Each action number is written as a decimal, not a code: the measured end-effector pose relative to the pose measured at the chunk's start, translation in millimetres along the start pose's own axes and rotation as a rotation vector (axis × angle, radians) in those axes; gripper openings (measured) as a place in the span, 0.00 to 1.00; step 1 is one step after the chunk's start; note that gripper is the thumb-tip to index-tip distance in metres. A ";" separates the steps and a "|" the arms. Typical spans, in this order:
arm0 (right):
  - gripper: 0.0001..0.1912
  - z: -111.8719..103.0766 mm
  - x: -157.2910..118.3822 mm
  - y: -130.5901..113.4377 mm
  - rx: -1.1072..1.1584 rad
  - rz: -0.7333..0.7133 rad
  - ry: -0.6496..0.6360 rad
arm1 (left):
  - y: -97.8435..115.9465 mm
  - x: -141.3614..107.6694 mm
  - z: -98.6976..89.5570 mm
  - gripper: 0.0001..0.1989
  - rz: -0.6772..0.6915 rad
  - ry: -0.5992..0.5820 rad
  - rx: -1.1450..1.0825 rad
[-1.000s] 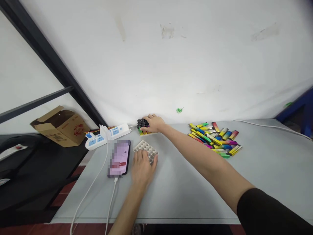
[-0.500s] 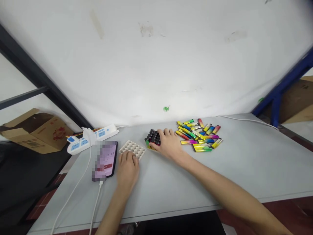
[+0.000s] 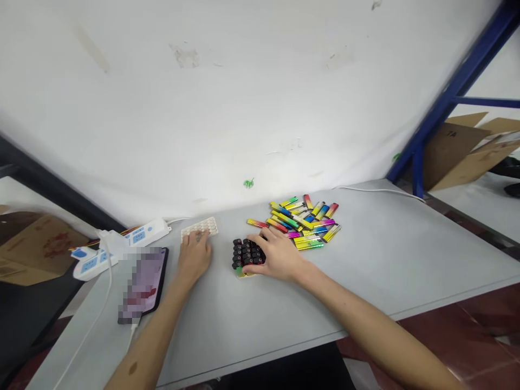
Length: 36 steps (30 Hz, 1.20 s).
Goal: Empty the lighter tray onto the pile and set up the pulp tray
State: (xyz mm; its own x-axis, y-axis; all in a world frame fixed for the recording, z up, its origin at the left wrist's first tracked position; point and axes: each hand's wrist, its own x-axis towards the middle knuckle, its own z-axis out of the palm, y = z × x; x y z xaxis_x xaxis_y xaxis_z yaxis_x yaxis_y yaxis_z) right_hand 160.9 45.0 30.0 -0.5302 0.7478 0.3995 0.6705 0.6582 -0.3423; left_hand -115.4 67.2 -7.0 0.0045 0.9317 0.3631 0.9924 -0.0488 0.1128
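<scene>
My right hand is curled round a block of upright, shiny coloured sticks with black tops. Its thumb lies along the near side and its fingers reach over the far side, hiding part of the block. My left hand rests with fingers spread on the near part of a cream tray with round pockets, not wrapped round it. Behind and to the right of my right hand, a loose pile of shiny sticks in yellow, green, blue, red and pink lies on the grey table.
On the left lie a phone with a charging cable and a white power strip with plugs. A white cable runs along the wall at the right. Cardboard boxes stand beyond both table ends.
The view has swung to the right. My left hand has slid the cream tray away towards the wall. My right hand has brought the black-topped block nearer; one loose stick now shows behind it.
</scene>
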 end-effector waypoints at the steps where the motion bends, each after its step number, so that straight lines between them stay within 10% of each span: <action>1: 0.40 0.2 -0.1 0.2 0.002 0.004 -0.001 | 0.4 3.4 -1.8 0.24 0.004 0.007 -0.021; 6: 0.41 -0.5 -1.4 -0.8 -0.008 0.005 0.003 | 19.4 -17.9 -17.0 0.25 -0.008 0.034 -0.165; 11: 0.39 -4.1 -7.4 -4.6 -0.031 0.070 -0.013 | 53.6 -75.5 -23.1 0.26 0.069 -0.253 -0.828; 17: 0.38 -6.6 -12.6 -9.2 -0.048 0.140 -0.003 | 86.6 -110.1 -18.8 0.37 -0.001 -0.278 -0.602; 30: 0.35 -15.5 24.2 -21.2 0.079 0.465 -0.006 | 129.7 -99.3 -7.9 0.63 -0.079 -0.021 -0.576; 36: 0.36 -17.0 46.9 -4.0 0.251 0.591 -0.243 | 129.0 -69.8 -10.4 0.60 -0.037 0.032 -0.471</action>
State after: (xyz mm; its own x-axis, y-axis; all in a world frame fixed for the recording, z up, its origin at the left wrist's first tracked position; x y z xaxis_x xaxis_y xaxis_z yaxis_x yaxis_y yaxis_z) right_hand 142.2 76.0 64.5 -0.2330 0.9665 -0.1074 0.7582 0.1114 -0.6425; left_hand 11.0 -7.9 -8.1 -0.0405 0.9247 0.3786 0.8281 -0.1809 0.5305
